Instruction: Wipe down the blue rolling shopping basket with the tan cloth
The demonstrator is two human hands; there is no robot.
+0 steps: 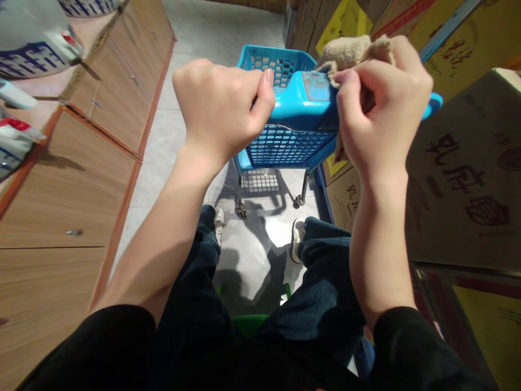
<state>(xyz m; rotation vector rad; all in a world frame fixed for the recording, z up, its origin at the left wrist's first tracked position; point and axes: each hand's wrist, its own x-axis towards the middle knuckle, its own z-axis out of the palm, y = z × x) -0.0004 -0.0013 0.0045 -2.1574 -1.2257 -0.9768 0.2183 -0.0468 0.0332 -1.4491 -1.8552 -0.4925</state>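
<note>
A blue plastic shopping cart point(293, 147) stands on the floor in front of me, its handle crossing between my hands. My left hand point(223, 103) is wrapped round the left end of the blue handle point(287, 106). A tan cloth point(345, 51) is pinched in my right hand point(382, 103), lying against the right part of the handle beside a small label panel point(319, 86). Part of the cloth hangs below the handle. The fingers of my right hand are partly hidden behind the cloth.
Wooden cabinets point(73, 190) line the left side, with white-and-blue packages point(36, 49) on top. Cardboard boxes point(468, 174) with handwriting are stacked on the right, some bearing yellow paper signs point(345, 24). A green stool-like seat point(249, 324) shows between my legs.
</note>
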